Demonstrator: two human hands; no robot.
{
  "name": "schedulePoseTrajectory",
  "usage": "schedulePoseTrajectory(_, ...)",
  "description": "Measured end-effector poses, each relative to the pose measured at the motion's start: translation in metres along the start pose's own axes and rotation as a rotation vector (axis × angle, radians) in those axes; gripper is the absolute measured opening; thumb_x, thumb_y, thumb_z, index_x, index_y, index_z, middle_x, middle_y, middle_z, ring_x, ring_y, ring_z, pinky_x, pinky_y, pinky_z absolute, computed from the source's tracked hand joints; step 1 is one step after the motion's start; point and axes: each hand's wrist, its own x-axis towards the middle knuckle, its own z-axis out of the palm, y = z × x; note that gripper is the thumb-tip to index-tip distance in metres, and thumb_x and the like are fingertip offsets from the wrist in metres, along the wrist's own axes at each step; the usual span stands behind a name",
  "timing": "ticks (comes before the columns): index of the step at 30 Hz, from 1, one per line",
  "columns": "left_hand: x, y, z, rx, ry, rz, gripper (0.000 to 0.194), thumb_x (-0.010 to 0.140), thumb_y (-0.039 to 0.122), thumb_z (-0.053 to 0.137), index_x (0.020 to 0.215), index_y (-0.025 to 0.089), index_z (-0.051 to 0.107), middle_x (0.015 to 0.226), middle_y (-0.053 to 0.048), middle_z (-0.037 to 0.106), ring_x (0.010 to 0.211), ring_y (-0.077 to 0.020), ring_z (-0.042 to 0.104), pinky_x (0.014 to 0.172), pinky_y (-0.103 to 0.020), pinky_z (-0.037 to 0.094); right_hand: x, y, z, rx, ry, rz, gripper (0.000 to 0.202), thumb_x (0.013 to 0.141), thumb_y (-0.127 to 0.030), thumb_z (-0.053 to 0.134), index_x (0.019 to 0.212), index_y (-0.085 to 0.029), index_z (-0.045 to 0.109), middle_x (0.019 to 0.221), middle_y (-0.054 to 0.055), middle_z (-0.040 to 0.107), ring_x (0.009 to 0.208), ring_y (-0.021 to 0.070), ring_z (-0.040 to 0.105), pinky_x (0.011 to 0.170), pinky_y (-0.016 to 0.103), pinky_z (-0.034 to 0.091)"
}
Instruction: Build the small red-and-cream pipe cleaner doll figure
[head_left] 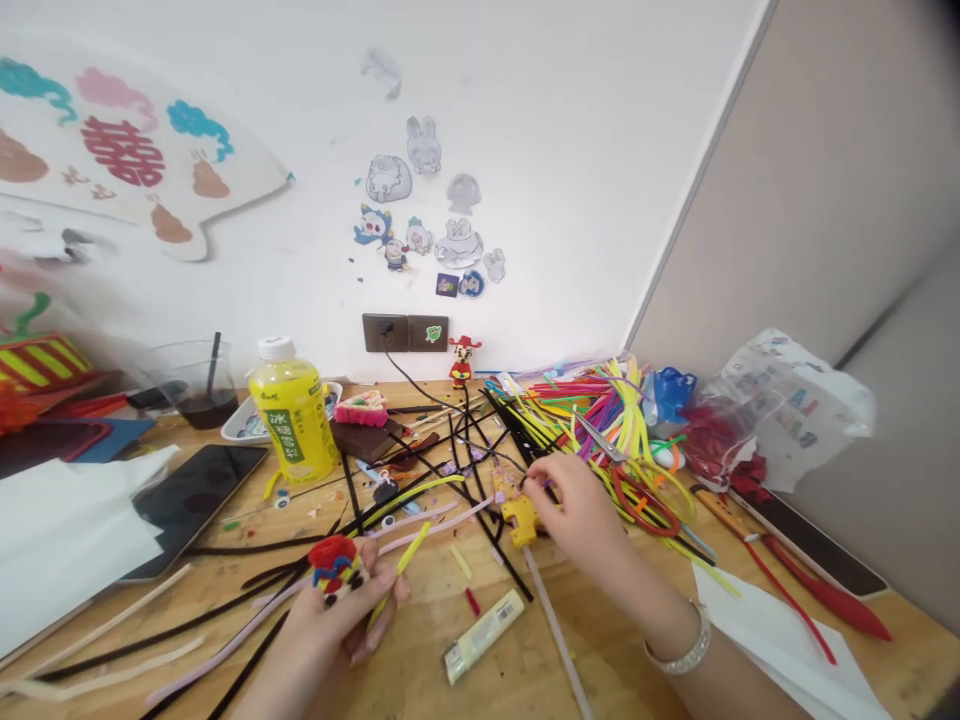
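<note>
In my left hand (360, 605) is a small fuzzy doll head (335, 568) with a red and blue hat. A short yellow pipe cleaner (414, 548) sticks out between the thumb and fingers of that hand. My right hand (574, 510) is closed, its fingertips right beside a yellow glue gun (519, 518); what they pinch, if anything, is hidden. A long pale glue stick (556, 630) runs from the gun toward me. On the table between my hands lie a cream-coloured tube-like packet (484, 637) and a short red piece (472, 601).
Black pipe cleaners (225, 549) criss-cross the table. A yellow bottle (292, 420) and a cup of dark drink (202, 400) stand at left, near a tablet (202, 500). Scissors (600, 437) lie on a coloured pipe-cleaner heap (570, 400). A finished red figure (463, 365) stands by the wall.
</note>
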Motion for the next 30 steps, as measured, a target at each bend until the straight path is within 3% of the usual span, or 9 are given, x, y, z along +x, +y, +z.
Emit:
schedulePoseTrajectory(3, 0.001, -0.001, -0.001, -0.009, 0.047, -0.017, 0.039, 0.053, 0.027, 0.076, 0.083, 0.019, 0.053, 0.060, 0.003, 0.060, 0.042, -0.0087, 0.047, 0.039, -0.020, 0.030, 0.015, 0.041, -0.018, -0.322, -0.003, 0.248, 0.017, 0.081, -0.024, 0.043, 0.086, -0.015, 0.057, 0.084, 0.009, 0.060, 0.085, 0.0209, 0.053, 0.076, 0.031, 0.037)
schedulePoseTrajectory(6, 0.004, -0.002, -0.002, -0.047, 0.085, -0.042, 0.044, 0.046, 0.021, 0.079, 0.082, 0.020, 0.055, 0.062, 0.003, 0.061, 0.045, -0.0108, 0.052, 0.037, -0.019, 0.032, 0.017, 0.079, -0.031, -0.563, -0.134, 0.516, 0.021, 0.082, -0.027, 0.045, 0.090, -0.014, 0.058, 0.094, 0.015, 0.060, 0.094, 0.0242, 0.054, 0.076, 0.031, 0.038)
schedulePoseTrajectory(9, 0.006, -0.001, -0.002, -0.081, 0.090, -0.044, 0.042, 0.044, 0.017, 0.079, 0.077, 0.021, 0.054, 0.063, 0.003, 0.061, 0.047, -0.0107, 0.054, 0.036, -0.018, 0.034, 0.011, 0.106, -0.038, -0.594, -0.184, 0.639, 0.023, 0.079, -0.024, 0.048, 0.094, -0.009, 0.057, 0.095, 0.021, 0.060, 0.091, 0.0278, 0.057, 0.069, 0.032, 0.040)
schedulePoseTrajectory(13, 0.002, 0.001, -0.001, -0.079, 0.053, -0.074, 0.039, 0.051, 0.020, 0.077, 0.082, 0.020, 0.053, 0.063, 0.003, 0.060, 0.043, -0.0070, 0.049, 0.038, -0.018, 0.035, 0.004, 0.125, -0.037, -0.548, -0.287, 0.669, 0.027, 0.070, -0.018, 0.056, 0.096, -0.011, 0.056, 0.090, 0.016, 0.064, 0.083, 0.0243, 0.062, 0.062, 0.027, 0.040)
schedulePoseTrajectory(16, -0.001, 0.002, -0.002, -0.094, 0.013, -0.076, 0.035, 0.055, 0.021, 0.075, 0.081, 0.019, 0.052, 0.065, 0.003, 0.058, 0.042, -0.0047, 0.044, 0.040, -0.018, 0.034, 0.006, 0.125, -0.034, -0.535, -0.293, 0.677, 0.035, 0.067, -0.018, 0.055, 0.102, -0.012, 0.053, 0.090, 0.015, 0.065, 0.081, 0.0249, 0.062, 0.061, 0.028, 0.040)
schedulePoseTrajectory(19, 0.000, 0.001, -0.005, -0.137, -0.021, -0.051, 0.032, 0.058, 0.022, 0.073, 0.078, 0.019, 0.050, 0.063, 0.005, 0.055, 0.042, -0.0033, 0.040, 0.043, -0.018, 0.033, 0.010, 0.118, -0.037, -0.559, -0.240, 0.670, 0.035, 0.071, -0.028, 0.053, 0.103, -0.014, 0.054, 0.089, 0.015, 0.065, 0.084, 0.0287, 0.061, 0.063, 0.031, 0.040)
schedulePoseTrajectory(23, 0.002, 0.000, -0.008, -0.175, -0.106, -0.036, 0.031, 0.063, 0.028, 0.071, 0.083, 0.020, 0.049, 0.060, 0.005, 0.053, 0.041, -0.0026, 0.036, 0.044, -0.017, 0.030, 0.013, 0.107, -0.046, -0.581, 0.035, 0.597, 0.039, 0.074, -0.039, 0.050, 0.105, -0.017, 0.054, 0.084, 0.016, 0.065, 0.084, 0.0317, 0.060, 0.065, 0.036, 0.041)
schedulePoseTrajectory(27, 0.003, 0.000, -0.009, -0.214, -0.127, -0.015, 0.034, 0.063, 0.028, 0.070, 0.086, 0.020, 0.047, 0.062, 0.004, 0.055, 0.041, -0.0022, 0.034, 0.043, -0.017, 0.027, 0.015, 0.092, -0.046, -0.061, 0.240, 0.417, 0.042, 0.075, -0.033, 0.047, 0.114, -0.017, 0.044, 0.096, 0.012, 0.061, 0.084, 0.0231, 0.059, 0.069, 0.032, 0.044)
schedulePoseTrajectory(30, 0.003, -0.001, -0.009, -0.217, -0.167, -0.006, 0.031, 0.065, 0.029, 0.069, 0.083, 0.020, 0.045, 0.061, 0.004, 0.055, 0.041, -0.0023, 0.035, 0.044, -0.016, 0.026, 0.010, 0.062, -0.036, 0.266, 0.116, 0.241, 0.047, 0.070, -0.028, 0.054, 0.115, -0.020, 0.042, 0.102, 0.007, 0.057, 0.082, 0.0189, 0.057, 0.072, 0.030, 0.045)
